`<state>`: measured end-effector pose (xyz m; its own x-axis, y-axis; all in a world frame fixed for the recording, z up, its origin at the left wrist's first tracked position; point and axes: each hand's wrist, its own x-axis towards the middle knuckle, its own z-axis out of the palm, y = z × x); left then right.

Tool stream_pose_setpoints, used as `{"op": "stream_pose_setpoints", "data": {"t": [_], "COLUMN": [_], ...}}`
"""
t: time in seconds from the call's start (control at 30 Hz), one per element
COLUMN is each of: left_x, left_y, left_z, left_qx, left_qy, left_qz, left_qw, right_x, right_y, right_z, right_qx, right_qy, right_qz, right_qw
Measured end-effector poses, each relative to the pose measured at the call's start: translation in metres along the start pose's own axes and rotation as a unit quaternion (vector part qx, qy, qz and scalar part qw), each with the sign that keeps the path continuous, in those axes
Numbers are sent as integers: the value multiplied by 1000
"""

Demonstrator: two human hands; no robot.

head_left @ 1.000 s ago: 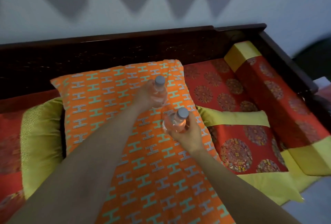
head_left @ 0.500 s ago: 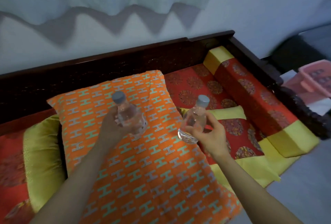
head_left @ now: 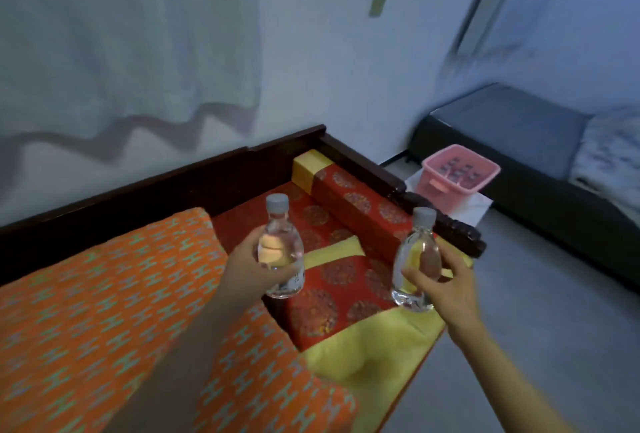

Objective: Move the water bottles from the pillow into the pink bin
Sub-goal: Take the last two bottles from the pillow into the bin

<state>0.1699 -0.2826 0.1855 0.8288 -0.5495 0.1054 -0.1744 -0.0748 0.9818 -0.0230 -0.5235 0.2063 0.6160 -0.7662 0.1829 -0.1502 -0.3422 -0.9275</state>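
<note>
1. Two bottles are leaving the pillow (head_left: 104, 311) with you: your left hand (head_left: 249, 273) is wrapping its fingers around one bottle (head_left: 280, 252), your right hand (head_left: 446, 290) is pinching the other bottle (head_left: 415, 259).
2. Keeping both upright, you are carrying them toward the pink bin (head_left: 459, 172), sitting well apart past the bed frame (head_left: 363, 162).
3. You are crossing grey floor (head_left: 536, 294) beside the bed.
</note>
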Motion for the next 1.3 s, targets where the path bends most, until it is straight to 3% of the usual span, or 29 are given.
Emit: {"op": "stream_pose_setpoints", "data": {"t": [0.13, 0.5, 0.8, 1.3], "left_x": [15, 45, 110, 303], "left_y": [33, 82, 78, 46], "left_z": [98, 312, 428, 622], "left_qx": [-17, -5, 15, 30], "left_qy": [-24, -49, -64, -95], "left_qz": [18, 31, -4, -29], "left_qw": [999, 998, 998, 995], "right_x": [14, 80, 159, 417], "right_y": [23, 84, 147, 252], "right_z": [-94, -297, -369, -451], "right_qx": [12, 0, 27, 9], "right_qy": [55, 81, 115, 61], "right_qz": [4, 20, 74, 115], "right_qw": [998, 997, 990, 991]}}
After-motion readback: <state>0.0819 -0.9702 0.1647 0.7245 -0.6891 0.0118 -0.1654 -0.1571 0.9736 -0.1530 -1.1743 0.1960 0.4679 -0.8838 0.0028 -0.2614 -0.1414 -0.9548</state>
